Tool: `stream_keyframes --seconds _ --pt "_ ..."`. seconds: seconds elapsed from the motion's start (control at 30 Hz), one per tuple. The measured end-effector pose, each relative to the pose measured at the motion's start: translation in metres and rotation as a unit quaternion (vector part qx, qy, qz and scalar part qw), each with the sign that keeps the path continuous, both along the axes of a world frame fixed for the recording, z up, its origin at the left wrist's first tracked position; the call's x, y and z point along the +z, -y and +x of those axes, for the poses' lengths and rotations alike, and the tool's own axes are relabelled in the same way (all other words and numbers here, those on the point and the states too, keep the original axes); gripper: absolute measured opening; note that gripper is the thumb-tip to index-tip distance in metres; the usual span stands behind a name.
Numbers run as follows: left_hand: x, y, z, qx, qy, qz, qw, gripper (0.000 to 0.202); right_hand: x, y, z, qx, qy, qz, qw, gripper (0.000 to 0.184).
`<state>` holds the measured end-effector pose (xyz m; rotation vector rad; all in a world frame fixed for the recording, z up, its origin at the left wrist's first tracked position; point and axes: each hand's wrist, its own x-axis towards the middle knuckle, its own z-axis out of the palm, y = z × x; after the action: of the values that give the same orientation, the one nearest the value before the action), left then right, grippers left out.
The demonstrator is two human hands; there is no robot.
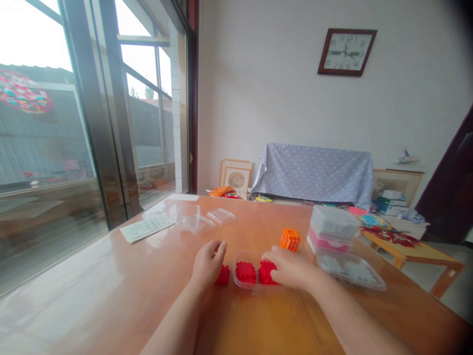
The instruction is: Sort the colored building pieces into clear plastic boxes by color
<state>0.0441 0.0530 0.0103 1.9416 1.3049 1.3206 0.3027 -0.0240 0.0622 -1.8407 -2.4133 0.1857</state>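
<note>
My left hand (207, 261) is loosely curled above the table, and what its fingers hold, if anything, is hidden. Just right of its wrist, partly covered by the hand, lies a red notched block (223, 275). A shallow clear plastic tray (248, 287) contains two groups of red notched pieces. The left group (245, 271) stands untouched. Around the right group (266, 272) my right hand (286, 266) closes, fingers at its far side and thumb at its near right side. Behind this hand stands an orange notched cube (290, 239).
Stacked clear and pink boxes (330, 229) stand at right, beside a clear tray (369, 282) of pale pieces. Empty clear containers (194, 224), a lid (220, 215) and a printed paper sheet (148, 228) lie at the far left. A low wooden table (417, 250) stands beyond.
</note>
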Motion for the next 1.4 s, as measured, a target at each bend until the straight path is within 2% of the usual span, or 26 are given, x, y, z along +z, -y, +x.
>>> stream_keyframes --seconds 0.13,0.3,0.57,0.7,0.8,1.0,1.2,1.3,1.4 --pt "0.0 0.001 0.001 -0.001 -0.003 0.001 1.0 0.04 0.005 0.005 -0.005 0.019 0.003 0.006 1.0 0.051" --pt "0.001 0.001 0.001 0.005 0.0 -0.004 1.0 0.039 0.006 0.006 -0.007 0.026 0.013 -0.011 1.0 0.041" --pt "0.001 0.0 0.0 0.003 -0.005 -0.009 1.0 0.039 0.008 0.004 0.0 0.051 -0.029 -0.026 0.998 0.039" --pt "0.001 0.0 0.0 0.005 -0.004 -0.002 1.0 0.039 0.014 0.002 -0.002 0.027 -0.033 -0.054 0.998 0.033" --pt "0.001 -0.001 0.0 0.009 -0.006 -0.004 1.0 0.038 0.015 0.001 -0.005 0.007 -0.018 -0.059 0.998 0.037" --pt "0.0 -0.001 0.0 0.005 -0.005 -0.01 1.0 0.039 0.011 -0.004 -0.008 0.016 0.009 -0.015 1.0 0.034" --pt "-0.001 -0.003 0.0 -0.005 -0.002 -0.019 1.0 0.04 0.007 -0.006 -0.006 0.021 -0.054 -0.001 0.998 0.029" --pt "-0.005 -0.003 -0.001 -0.028 -0.002 -0.048 0.998 0.04 0.001 -0.008 0.0 -0.016 -0.108 0.038 0.993 0.016" --pt "-0.006 0.0 -0.001 -0.075 -0.016 -0.093 0.993 0.035 -0.007 -0.01 0.009 -0.096 -0.125 0.098 0.982 0.013"
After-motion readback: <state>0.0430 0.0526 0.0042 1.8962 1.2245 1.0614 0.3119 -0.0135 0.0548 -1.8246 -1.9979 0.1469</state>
